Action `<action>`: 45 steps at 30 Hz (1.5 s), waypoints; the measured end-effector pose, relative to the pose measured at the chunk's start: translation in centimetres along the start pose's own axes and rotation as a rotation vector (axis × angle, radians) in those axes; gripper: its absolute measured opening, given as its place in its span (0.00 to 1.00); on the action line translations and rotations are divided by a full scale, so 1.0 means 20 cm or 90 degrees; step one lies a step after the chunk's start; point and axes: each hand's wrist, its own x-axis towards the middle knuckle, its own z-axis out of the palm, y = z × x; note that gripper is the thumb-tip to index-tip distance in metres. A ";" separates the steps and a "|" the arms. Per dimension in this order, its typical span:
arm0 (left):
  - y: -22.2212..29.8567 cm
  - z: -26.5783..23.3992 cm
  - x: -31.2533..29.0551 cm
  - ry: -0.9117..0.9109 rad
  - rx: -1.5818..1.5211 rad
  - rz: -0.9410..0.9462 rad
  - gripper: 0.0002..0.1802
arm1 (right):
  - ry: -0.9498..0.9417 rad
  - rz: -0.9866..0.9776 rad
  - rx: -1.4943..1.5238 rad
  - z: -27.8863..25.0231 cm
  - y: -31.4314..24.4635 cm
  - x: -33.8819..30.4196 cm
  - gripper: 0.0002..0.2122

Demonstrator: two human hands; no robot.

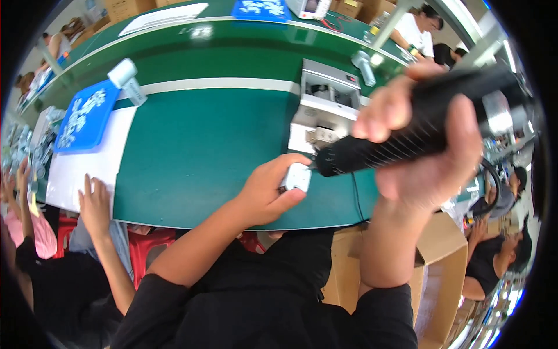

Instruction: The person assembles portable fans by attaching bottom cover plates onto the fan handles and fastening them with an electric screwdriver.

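Observation:
My left hand [264, 192] is closed around a small white plastic housing [298, 175], holding it just above the green bench near its front edge. In my right hand [433, 166], somewhat blurred, is a black electric screwdriver [372, 152] with a ribbed grip, tilted down to the left. Its nose end is right beside the housing's upper right side; whether the bit touches it I cannot tell. Just beyond stands a grey metal box-shaped machine [330, 75] with an open front, partly behind the screwdriver. A small pale block with holes [325, 134] sits at its near end.
On the left, a blue tray [104, 125] of small white parts lies on white sheets, beside a co-worker's hand [95, 200]. A white handheld device [129, 81] stands near the tray. An open cardboard box [444, 247] is at my right. A raised shelf [215, 49] runs along the back.

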 end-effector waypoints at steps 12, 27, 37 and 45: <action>-0.14 -0.93 0.21 0.090 0.872 -0.341 0.25 | 0.203 0.134 -0.189 -0.11 0.09 -0.17 0.28; -0.25 -0.50 0.19 0.059 0.867 -0.087 0.27 | 0.330 -0.264 -0.403 -0.58 0.02 0.11 0.06; -0.31 -0.31 0.20 -0.048 0.722 -0.036 0.26 | 0.082 0.208 -1.022 -1.86 1.14 0.40 0.19; -0.31 -0.33 0.16 -0.025 0.712 -0.046 0.25 | -0.049 0.302 -1.148 -1.97 1.25 0.58 0.24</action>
